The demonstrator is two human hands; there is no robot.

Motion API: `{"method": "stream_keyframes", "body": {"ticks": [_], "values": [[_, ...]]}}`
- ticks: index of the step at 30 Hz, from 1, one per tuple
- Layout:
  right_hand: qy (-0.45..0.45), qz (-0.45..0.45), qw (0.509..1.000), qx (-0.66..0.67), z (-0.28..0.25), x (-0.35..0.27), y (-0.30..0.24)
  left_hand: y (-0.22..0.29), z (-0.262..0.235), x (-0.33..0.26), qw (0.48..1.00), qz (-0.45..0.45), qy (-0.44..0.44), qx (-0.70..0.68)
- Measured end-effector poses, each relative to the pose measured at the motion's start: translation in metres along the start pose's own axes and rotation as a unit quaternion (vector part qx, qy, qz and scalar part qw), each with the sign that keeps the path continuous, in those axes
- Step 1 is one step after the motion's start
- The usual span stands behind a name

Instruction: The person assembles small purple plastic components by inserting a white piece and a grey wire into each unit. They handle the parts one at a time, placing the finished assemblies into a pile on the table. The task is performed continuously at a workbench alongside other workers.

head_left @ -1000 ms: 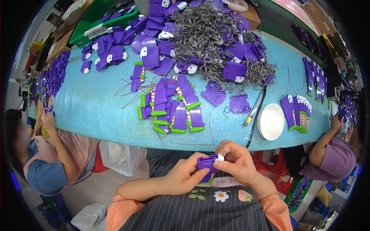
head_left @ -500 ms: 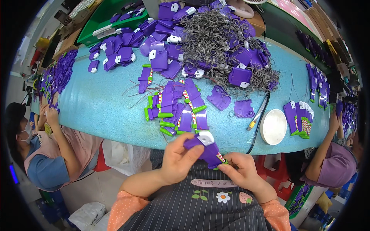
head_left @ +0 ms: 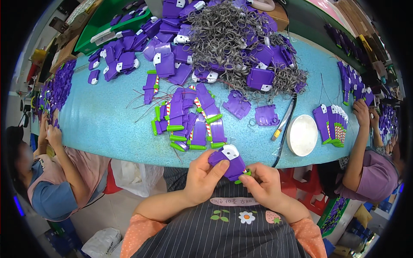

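Note:
A purple plastic toy part (head_left: 229,160) with a white patch and a green tip is held between both hands just below the table's near edge. My left hand (head_left: 203,175) grips its left side with thumb and fingers. My right hand (head_left: 263,182) pinches its lower right end by the green tip. On the turquoise table (head_left: 107,124) right above lies a fan of finished purple pieces with green tips (head_left: 191,122).
A heap of grey metal springs (head_left: 234,36) and loose purple shells (head_left: 165,56) fill the far side. A white round lid (head_left: 303,134) and a tool with a cable (head_left: 282,124) lie right. Other people work at left (head_left: 47,172) and right (head_left: 370,163).
The purple part has been turned in my hands and lifted slightly toward the table edge; my left hand now grips it from the side. The view shifted a little.

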State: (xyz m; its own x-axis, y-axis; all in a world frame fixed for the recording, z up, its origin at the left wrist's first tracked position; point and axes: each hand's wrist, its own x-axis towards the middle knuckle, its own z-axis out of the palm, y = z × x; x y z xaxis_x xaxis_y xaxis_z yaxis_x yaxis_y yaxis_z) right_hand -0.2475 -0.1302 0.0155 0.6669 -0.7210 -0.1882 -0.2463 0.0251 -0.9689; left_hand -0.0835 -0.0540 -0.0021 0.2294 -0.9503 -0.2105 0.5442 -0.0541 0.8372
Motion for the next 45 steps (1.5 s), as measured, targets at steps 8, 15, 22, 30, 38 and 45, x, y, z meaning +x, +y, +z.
{"method": "stream_keyframes", "body": {"ticks": [8, 15, 22, 30, 38, 45], "values": [[-0.034, -0.002, 0.998, 0.056, -0.006, 0.015, 0.002, 0.000, 0.006, 0.000, 0.996, 0.017, 0.006, 0.083], [-0.021, -0.137, 0.989, -0.050, -0.014, 0.010, 0.005, 0.006, 0.010, 0.003, 0.906, 0.169, -0.109, 0.372], [0.345, -0.087, 0.934, -0.009, -0.110, -0.009, -0.024, 0.092, -0.045, 0.087, 0.636, 0.295, 0.005, 0.713], [0.342, -0.109, 0.828, -0.432, -0.197, 0.043, 0.035, 0.123, -0.106, 0.157, 0.618, 0.237, 0.022, 0.749], [0.431, -0.118, 0.677, -0.585, -0.212, 0.034, 0.040, 0.122, -0.085, 0.097, 0.813, 0.235, 0.076, 0.528], [0.129, -0.224, 0.908, -0.331, -0.070, 0.024, -0.027, 0.037, -0.006, 0.016, 0.964, 0.082, -0.153, 0.202]]}}
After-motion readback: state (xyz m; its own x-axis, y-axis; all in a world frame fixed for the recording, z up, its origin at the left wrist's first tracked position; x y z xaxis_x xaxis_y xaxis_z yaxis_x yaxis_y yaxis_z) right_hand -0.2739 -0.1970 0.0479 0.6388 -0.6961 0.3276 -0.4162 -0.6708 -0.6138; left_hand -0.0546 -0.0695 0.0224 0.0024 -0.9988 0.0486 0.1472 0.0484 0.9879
